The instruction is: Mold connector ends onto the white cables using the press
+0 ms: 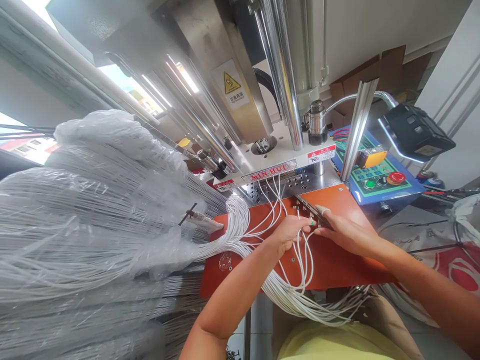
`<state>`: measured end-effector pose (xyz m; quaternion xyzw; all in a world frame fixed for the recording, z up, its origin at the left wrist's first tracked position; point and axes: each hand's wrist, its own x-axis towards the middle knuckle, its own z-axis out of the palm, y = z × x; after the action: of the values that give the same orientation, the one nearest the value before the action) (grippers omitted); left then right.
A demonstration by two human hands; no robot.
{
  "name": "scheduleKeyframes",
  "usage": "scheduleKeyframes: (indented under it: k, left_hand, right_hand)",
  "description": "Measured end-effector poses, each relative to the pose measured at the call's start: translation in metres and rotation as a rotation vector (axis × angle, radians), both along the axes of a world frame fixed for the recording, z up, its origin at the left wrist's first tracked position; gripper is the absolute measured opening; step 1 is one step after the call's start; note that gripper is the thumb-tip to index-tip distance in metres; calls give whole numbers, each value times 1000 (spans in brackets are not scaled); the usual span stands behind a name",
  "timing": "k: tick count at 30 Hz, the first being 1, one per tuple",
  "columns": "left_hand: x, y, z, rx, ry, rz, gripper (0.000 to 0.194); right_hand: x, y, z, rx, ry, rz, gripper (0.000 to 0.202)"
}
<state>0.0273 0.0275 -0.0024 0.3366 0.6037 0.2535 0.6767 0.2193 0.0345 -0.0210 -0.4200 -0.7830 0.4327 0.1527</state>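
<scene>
My left hand [290, 231] is closed at a white cable end with a small green piece, beside a dark metal mould bar [309, 209]. My right hand [337, 231] grips the right end of that bar, thumb on top and fingers at its side. The bar lies tilted over the orange-red work plate [341, 205]. Several white cables [308, 265] run from the bar and my left hand down towards the plate's front edge. Other white cables [275, 192] reach into the press beneath its labelled front plate [270, 172].
Large plastic-wrapped bundles of cables [93, 210] fill the left side. A blue control box [390, 175] with green and red buttons stands at the right, under a black lamp [418, 131]. The press columns [285, 75] rise behind the plate.
</scene>
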Motion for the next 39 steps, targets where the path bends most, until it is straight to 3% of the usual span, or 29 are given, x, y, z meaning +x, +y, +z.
scheduleKeyframes:
  k: [12, 18, 23, 27, 30, 35, 39]
  left_hand:
    - [-6, 14, -5, -40, -18, -131, 19]
    - [-5, 19, -6, -81, 15, -109, 11]
    - [-1, 16, 0, -139, -13, -13, 8]
    - [1, 17, 0, -169, -42, 40, 16]
    - [-2, 20, -3, -147, -36, 31, 15]
    - [-8, 22, -3, -51, -45, -97, 10]
    - [-6, 16, -3, 11, -38, -52, 19]
  right_hand:
    - [-3, -5, 9, 31, -34, -4, 24]
    - [-5, -9, 7, 89, -67, -25, 26]
    - [-12, -14, 2, 132, -28, -57, 38]
    - [-17, -17, 2, 141, -43, -66, 36]
    - [-18, -17, 3, 140, -80, -95, 30]
    - [-17, -15, 3, 132, -95, -122, 34]
    - [-16, -15, 1, 133, -80, -104, 37]
